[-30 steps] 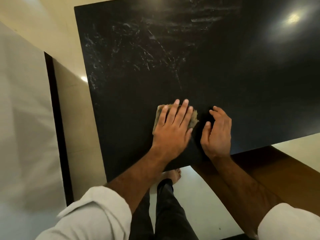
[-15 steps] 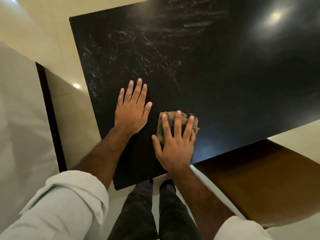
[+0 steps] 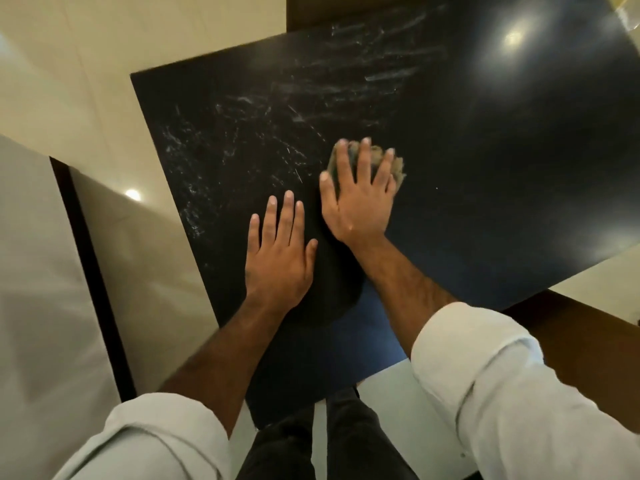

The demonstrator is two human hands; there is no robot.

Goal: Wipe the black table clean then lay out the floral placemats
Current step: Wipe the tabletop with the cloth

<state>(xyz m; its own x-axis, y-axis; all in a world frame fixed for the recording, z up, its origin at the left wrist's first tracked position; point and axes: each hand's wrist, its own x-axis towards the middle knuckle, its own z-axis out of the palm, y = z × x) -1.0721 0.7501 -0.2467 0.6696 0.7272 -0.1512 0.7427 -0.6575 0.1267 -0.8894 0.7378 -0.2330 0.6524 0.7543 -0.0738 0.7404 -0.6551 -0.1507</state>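
Observation:
The black table point(image 3: 485, 168) fills the upper right of the head view, with white streaks and smears point(image 3: 242, 133) across its left and far parts. My right hand point(image 3: 356, 206) presses flat, fingers spread, on a brown crumpled cloth point(image 3: 399, 169) that peeks out past the fingertips and looks blurred. My left hand point(image 3: 277, 261) lies flat and bare on the table just left of and nearer than the right hand, holding nothing. No floral placemats are in view.
A brown wooden surface point(image 3: 571, 341) sits beyond the table's near right edge, and another dark brown piece point(image 3: 329, 8) at the far edge. Cream floor tiles point(image 3: 104, 64) lie to the left, beside a grey panel with a dark strip point(image 3: 90, 265). My trousered legs point(image 3: 311, 445) stand below.
The cloth passed from my left hand to my right hand. My right hand then pushed it farther away across the table. My left hand settled flat near the table's front.

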